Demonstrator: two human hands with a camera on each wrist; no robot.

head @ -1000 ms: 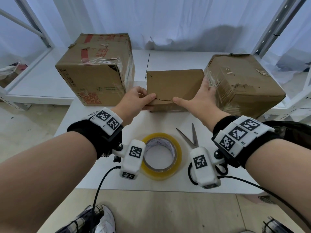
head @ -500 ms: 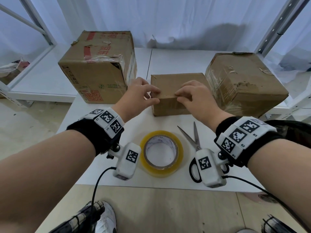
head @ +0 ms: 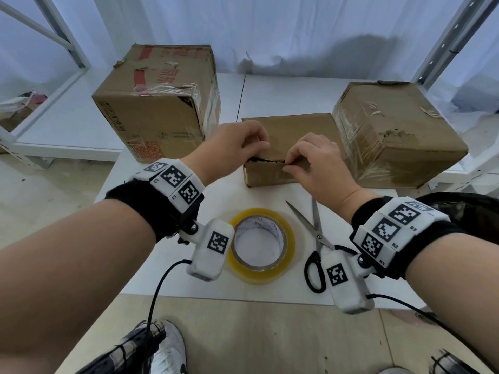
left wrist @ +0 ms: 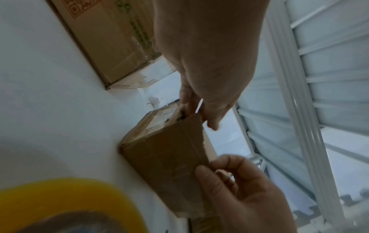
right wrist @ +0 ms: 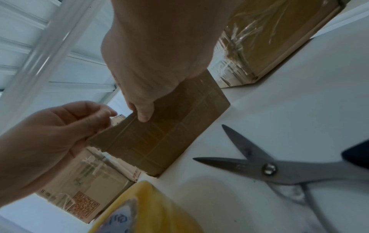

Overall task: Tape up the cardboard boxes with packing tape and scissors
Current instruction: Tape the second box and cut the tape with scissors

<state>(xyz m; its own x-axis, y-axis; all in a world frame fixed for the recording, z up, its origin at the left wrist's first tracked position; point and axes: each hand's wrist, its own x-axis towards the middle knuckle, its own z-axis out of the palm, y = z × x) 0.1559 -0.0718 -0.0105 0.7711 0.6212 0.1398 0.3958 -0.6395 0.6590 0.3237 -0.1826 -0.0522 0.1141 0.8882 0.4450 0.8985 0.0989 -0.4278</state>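
The scissors (head: 316, 240) handles sit partly hidden behind the right wrist camera (head: 347, 283); small box (head: 286, 136) interior too dark.

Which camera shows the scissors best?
The head view: the whole scissors lie open on the table, partly behind the right wrist camera. The right wrist view shows only blades and pivot; the left wrist view shows none.

Black wristbands (head: 140, 211), white fiducial-tagged blocks, black cables; shoes (head: 168, 352) seemingly white-black
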